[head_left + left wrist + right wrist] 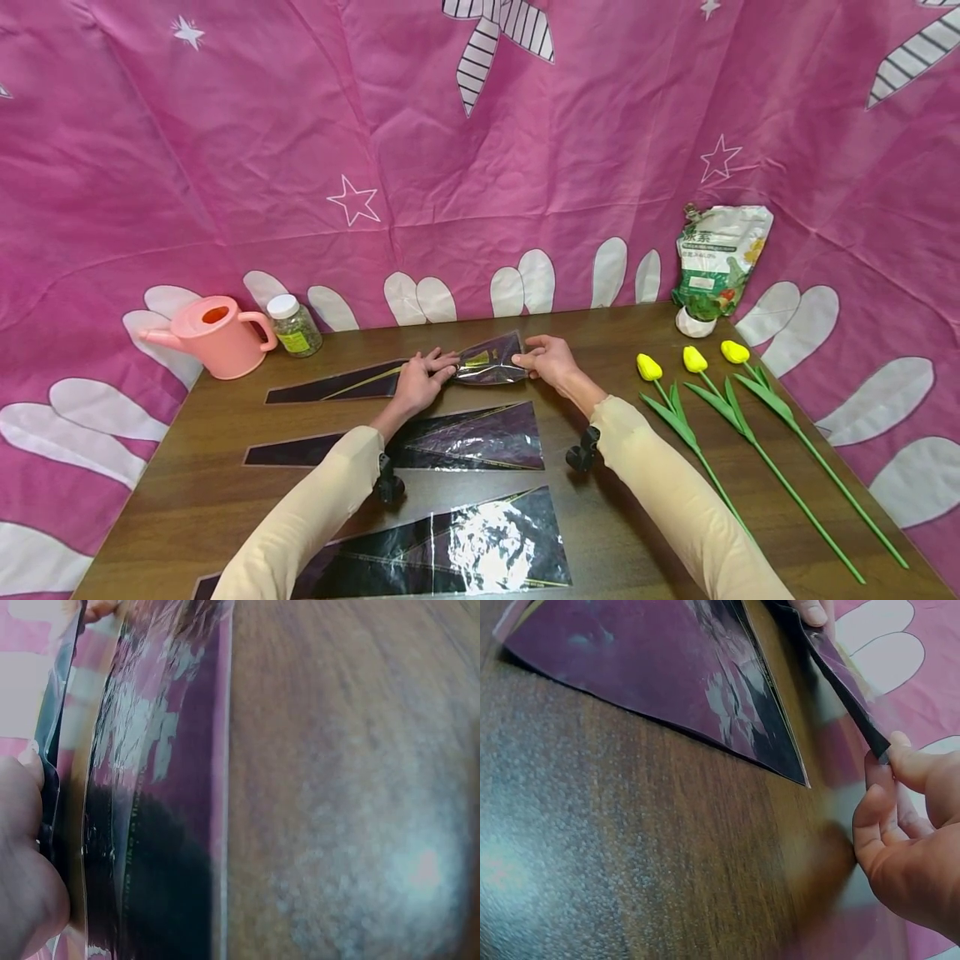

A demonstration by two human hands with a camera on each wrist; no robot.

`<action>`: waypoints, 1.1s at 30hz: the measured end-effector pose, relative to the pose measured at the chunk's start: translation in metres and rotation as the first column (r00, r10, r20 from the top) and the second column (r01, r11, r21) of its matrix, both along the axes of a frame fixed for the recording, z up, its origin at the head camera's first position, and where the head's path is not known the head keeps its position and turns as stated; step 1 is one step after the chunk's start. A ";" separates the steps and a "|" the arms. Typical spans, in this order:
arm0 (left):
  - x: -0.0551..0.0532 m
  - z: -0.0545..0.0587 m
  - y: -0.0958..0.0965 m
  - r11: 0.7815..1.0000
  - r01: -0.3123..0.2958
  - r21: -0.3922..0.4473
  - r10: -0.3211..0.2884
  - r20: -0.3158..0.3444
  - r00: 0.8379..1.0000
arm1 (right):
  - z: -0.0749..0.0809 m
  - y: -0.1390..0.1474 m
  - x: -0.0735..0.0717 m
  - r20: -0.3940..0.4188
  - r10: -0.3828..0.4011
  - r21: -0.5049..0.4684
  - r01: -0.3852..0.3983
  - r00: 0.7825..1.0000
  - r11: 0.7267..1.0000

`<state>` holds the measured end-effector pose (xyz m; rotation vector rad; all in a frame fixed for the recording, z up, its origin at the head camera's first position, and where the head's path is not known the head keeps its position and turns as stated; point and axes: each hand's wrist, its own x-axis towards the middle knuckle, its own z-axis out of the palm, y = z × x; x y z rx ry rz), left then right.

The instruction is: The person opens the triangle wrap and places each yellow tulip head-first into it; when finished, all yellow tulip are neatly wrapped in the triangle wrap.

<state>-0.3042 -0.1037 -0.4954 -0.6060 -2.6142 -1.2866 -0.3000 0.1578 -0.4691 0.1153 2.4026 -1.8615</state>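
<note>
Three dark, glossy tapered flower-wrapping sleeves lie in a row on the wooden table. At the farthest sleeve (487,360), the wide right end stands raised and bulged. My right hand (553,363) pinches the edge of that end between thumb and fingers (901,761). Across the sleeve's middle, my left hand (422,385) rests with fingers spread, its thumb side (34,862) against the plastic in the left wrist view. Nearer to me are the middle sleeve (480,437) and the nearest sleeve (502,542), partly covered by my left arm.
Three yellow artificial tulips (695,360) lie along the right side. Behind them stands a white and green bag (722,258) in a small white pot (695,323). A pink watering can (228,346) and a white-lidded jar (296,327) stand at the back left, before a pink curtain (420,167).
</note>
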 end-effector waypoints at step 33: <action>0.001 -0.007 0.000 0.987 -0.071 0.142 0.083 -0.085 0.993 | -0.005 -0.009 0.002 -0.133 -0.061 0.205 0.088 0.989 0.975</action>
